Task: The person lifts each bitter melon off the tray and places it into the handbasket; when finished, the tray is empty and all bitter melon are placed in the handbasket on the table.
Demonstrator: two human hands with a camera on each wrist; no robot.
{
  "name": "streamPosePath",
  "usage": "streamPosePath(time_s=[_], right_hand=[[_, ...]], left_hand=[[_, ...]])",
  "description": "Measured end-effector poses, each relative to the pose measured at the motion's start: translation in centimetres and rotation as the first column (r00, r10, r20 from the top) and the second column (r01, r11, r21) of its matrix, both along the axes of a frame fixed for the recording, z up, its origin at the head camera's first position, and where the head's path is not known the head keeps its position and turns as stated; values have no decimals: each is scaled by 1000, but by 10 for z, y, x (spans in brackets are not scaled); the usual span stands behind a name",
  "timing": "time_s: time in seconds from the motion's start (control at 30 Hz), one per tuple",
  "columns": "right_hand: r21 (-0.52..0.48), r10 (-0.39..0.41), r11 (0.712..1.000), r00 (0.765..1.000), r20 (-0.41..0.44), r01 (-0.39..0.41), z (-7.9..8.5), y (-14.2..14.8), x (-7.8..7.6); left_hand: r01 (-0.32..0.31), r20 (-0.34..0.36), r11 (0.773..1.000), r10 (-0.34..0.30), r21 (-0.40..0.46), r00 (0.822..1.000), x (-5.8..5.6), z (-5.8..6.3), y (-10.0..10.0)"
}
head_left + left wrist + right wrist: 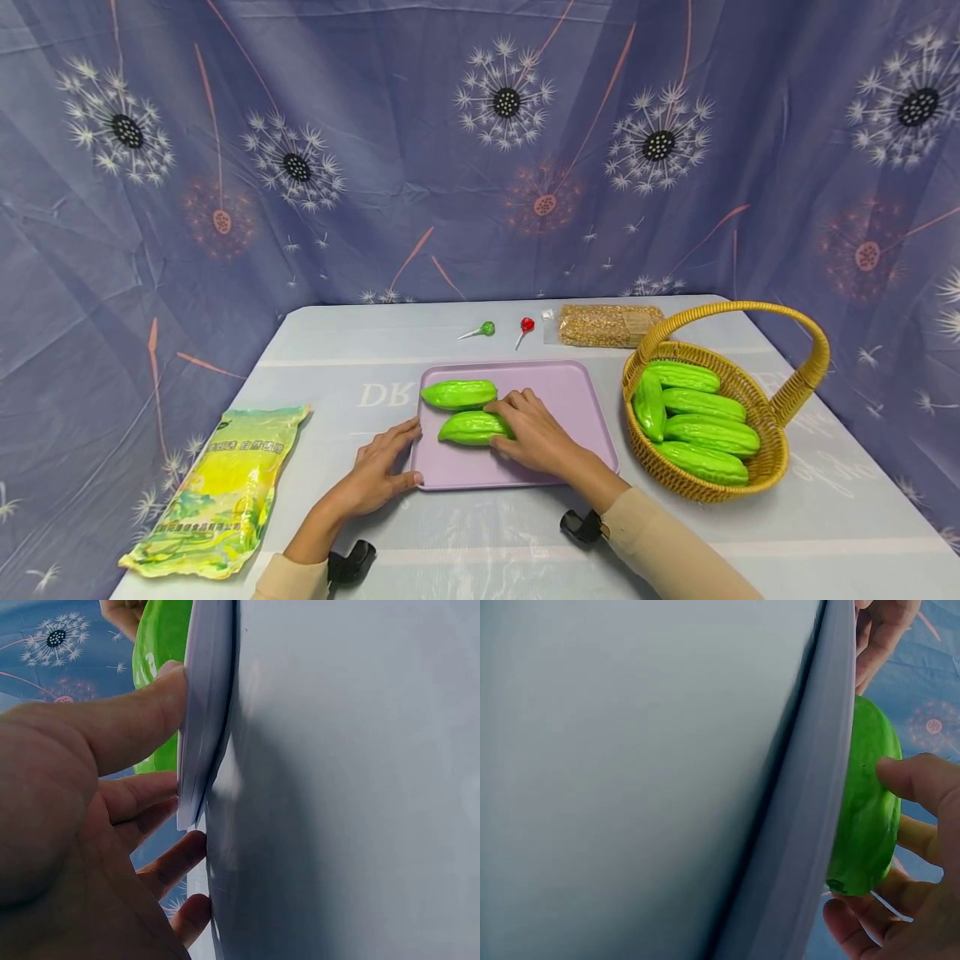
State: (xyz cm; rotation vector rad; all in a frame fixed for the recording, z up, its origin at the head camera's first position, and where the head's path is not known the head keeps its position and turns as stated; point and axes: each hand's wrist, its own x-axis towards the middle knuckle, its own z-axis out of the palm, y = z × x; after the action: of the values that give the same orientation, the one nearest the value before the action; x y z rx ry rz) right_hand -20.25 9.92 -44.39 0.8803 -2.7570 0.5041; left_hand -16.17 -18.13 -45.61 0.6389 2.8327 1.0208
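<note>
A pale purple tray [546,392] lies on the table with two green bitter melons on its left half. My right hand [534,433] holds the right end of the nearer bitter melon [468,428], its thumb and fingers on either side. Just behind that one, parallel to it, lies the farther bitter melon [458,394]. At the tray's left edge, near the front corner, my left hand [375,471] rests with its fingers spread and loosely bent. In the left wrist view, the left thumb [146,716] touches the tray rim [206,712], and the lower fingertips reach the table.
A wicker basket [643,440] with a tall handle holds several bitter melons, right of the tray. Behind the tray lie a green lollipop [487,328], a red lollipop [527,324] and a clear bag of golden grains [600,326]. A yellow-green packet [225,492] lies far left.
</note>
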Motion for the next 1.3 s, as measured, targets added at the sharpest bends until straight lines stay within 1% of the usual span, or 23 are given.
streamPosePath(time_s=[0.1, 0.27, 0.4, 0.6, 0.83, 1.03, 1.2, 1.3], right_hand=[[-10, 5, 1000, 1000, 4, -5, 0, 7, 5], [-24, -5, 1000, 999, 42, 6, 2, 19, 14], [-31, -4, 1000, 999, 43, 5, 2, 23, 18], [-8, -10, 1000, 1000, 17, 11, -1, 23, 17], [12, -23, 1000, 999, -46, 24, -1, 25, 17], [-14, -33, 999, 998, -45, 33, 7, 31, 20], [-53, -48, 998, 998, -47, 45, 18, 39, 22], [-80, -51, 996, 996, -69, 46, 27, 45, 24]], left_hand=[[1, 2, 1000, -1, 2, 1000, 0, 0, 0], [0, 14, 1000, 0, 6, 1000, 0, 1, 1], [-1, 17, 1000, 1, 5, 1000, 0, 1, 0], [-5, 21, 1000, 5, 2, 1000, 1, 2, 0], [-4, 20, 1000, 4, 6, 1000, 1, 3, 2], [-4, 18, 1000, 4, 0, 1000, 2, 3, 2], [-7, 20, 1000, 7, -2, 1000, 2, 3, 2], [-9, 22, 1000, 9, -3, 1000, 2, 3, 2]])
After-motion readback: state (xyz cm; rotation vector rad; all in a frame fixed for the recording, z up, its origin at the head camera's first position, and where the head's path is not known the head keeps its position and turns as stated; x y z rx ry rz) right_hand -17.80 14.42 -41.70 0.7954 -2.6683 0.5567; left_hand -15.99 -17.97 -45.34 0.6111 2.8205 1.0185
